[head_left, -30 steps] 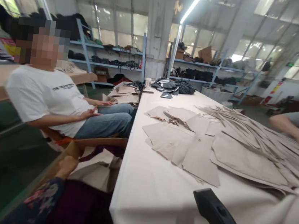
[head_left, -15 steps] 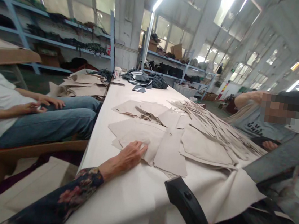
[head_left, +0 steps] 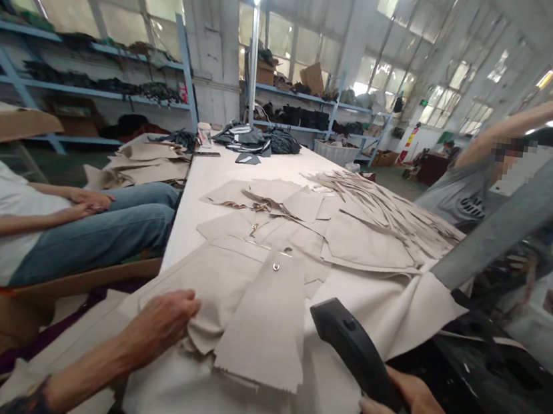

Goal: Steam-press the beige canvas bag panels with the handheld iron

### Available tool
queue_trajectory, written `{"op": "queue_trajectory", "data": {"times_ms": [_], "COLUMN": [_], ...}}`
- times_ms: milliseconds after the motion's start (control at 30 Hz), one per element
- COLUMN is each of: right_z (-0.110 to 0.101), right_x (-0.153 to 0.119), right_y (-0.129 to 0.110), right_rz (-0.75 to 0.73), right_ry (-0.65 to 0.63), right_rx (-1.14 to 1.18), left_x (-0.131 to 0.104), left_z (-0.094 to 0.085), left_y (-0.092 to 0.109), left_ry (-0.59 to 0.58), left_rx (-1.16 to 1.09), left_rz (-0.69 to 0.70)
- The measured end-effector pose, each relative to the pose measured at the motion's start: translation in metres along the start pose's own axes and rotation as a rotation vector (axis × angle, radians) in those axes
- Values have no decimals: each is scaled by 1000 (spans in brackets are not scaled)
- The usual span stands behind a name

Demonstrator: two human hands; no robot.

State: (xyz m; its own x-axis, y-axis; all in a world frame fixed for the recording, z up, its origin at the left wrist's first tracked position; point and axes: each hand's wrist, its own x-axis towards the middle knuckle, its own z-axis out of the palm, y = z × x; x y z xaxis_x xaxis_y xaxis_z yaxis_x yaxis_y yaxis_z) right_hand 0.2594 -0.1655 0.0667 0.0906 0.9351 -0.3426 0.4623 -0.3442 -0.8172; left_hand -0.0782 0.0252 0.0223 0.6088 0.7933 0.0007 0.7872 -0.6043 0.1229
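Observation:
My left hand (head_left: pixel 167 318) is closed on the left edge of a beige fabric piece (head_left: pixel 208 272), part of a small stack near the front of the table. A narrower beige panel (head_left: pixel 266 327) with a small metal ring (head_left: pixel 276 267) overlaps its right side. My right hand (head_left: pixel 407 411) is wrapped round a black handheld tool (head_left: pixel 350 344) with a curved body and a flat, angled head. The tool's head is held to the right of the panel, apart from it. What the tool is, I cannot tell.
More beige pieces (head_left: pixel 373 240) and a heap of long strips (head_left: pixel 388 204) lie farther back on the white table (head_left: pixel 189 216). Dark bundles (head_left: pixel 254 138) are at its far end. A seated person (head_left: pixel 76 236) is at left, another person (head_left: pixel 465 183) beyond the metal post (head_left: pixel 513 209).
My left hand has drawn beige pieces toward me and to the left, its fingers now closed on the edge. More of my right hand shows. The person at right has raised an arm.

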Motion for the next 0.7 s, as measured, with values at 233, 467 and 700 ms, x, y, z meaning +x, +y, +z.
{"op": "queue_trajectory", "data": {"times_ms": [233, 467, 700], "right_z": [27, 47, 46], "right_x": [57, 99, 138], "right_y": [-32, -45, -60], "right_rz": [-97, -70, -79], "right_ry": [-154, -98, 1], "right_rx": [265, 239, 229], "left_x": [90, 123, 121], "left_z": [3, 40, 44], "left_y": [42, 50, 48], "left_ry": [277, 358, 377], "left_rx": [-1352, -1653, -1615], "left_rz": [-319, -387, -384]}}
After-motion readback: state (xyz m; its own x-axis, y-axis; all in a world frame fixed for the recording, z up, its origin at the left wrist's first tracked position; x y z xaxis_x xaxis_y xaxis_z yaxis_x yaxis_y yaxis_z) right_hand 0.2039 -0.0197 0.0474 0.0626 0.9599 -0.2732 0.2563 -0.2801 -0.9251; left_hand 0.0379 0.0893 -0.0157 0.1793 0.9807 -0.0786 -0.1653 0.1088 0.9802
